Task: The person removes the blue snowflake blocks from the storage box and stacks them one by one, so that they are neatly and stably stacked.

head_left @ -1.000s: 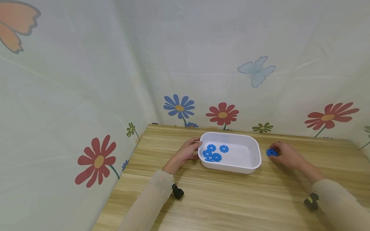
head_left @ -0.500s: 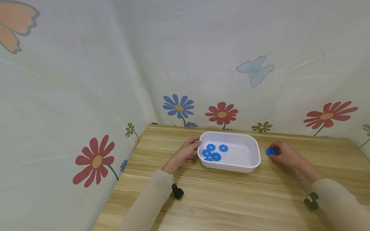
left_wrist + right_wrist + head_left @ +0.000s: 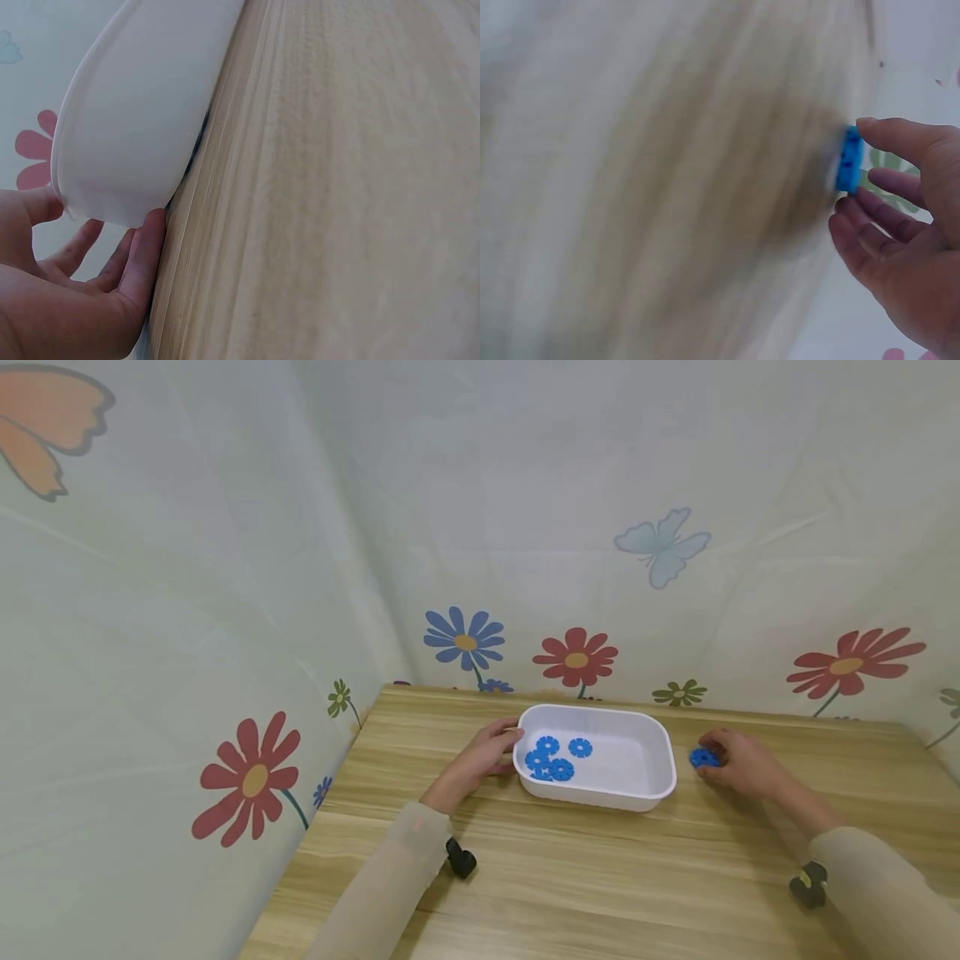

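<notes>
1. Blue notched disc [image 3: 697, 761] is held above or on the desk [image 3: 600, 877], to the right of the white tray [image 3: 626, 756] and apart from it; whether the wood is touched cannot be told.
2. The disc is pinched by the right grip [image 3: 742, 763], with the thumb set on one side and a fingertip on the other (in the right wrist view it is seen edge-on, and looks layered, though the count cannot be made out).
3. The tray's left end is held by the left grip [image 3: 483, 754]: the thumb is placed at the rim, and fingertips are pressed low against the wall, near the desk.
4. Inside the tray, a cluster of loose blue discs [image 3: 537, 760] is gathered toward the left end, some overlapped; a single blue disc [image 3: 574, 748] is set just to their right, lying flat.
5. Both forearms are covered by pale sleeves [image 3: 382, 881], and a black device [image 3: 462, 860] is worn at each wrist.
6. The desk is backed by a pale cloth [image 3: 525, 468], printed with flowers [image 3: 576, 660] and a light-blue butterfly [image 3: 666, 547].
</notes>
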Demonstrator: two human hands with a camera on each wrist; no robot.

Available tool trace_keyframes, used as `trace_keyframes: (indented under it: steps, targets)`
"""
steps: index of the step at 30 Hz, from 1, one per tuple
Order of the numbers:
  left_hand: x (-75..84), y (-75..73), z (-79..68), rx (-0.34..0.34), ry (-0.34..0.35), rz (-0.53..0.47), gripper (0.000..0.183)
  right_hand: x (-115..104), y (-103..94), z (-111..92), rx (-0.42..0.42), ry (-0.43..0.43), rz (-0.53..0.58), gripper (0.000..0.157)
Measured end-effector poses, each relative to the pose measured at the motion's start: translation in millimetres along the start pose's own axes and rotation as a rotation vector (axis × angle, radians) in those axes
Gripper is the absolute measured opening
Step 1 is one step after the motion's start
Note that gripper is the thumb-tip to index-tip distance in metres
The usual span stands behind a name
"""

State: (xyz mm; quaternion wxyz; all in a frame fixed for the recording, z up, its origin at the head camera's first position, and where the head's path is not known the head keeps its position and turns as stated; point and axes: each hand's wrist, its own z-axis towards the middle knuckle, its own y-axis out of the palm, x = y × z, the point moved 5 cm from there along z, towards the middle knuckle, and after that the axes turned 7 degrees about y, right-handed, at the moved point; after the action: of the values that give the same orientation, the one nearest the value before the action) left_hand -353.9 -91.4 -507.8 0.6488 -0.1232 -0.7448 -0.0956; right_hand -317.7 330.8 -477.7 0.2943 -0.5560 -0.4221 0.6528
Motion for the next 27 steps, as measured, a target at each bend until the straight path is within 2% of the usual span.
trace_keyframes:
  steps: [5,9,12,18,27]
  targets:
    - [-0.7,0.8,-1.7,0.005,-0.006,0.007,0.05,-17.2,-12.9,-0.7,0.054,-0.032,0.054,0.049]
    - [-1.5,0.5,-2.1,0.005,0.002,0.003,0.049,-51.0,-26.3,1.9,0.115,-0.051,0.101,0.045]
    - [-1.5,0.0,-1.9,0.002,0.007,0.003,0.05,-80.8,-28.8,6.4,0.124,-0.068,0.136,0.043]
    - [-2.0,-1.0,-0.9,0.004,0.003,0.0,0.05,-118.9,-3.8,28.8,0.057,-0.085,0.194,0.045]
    - [0.0,0.3,-1.3,0.011,0.001,0.008,0.05,-134.9,44.7,61.2,-0.037,-0.08,0.245,0.043]
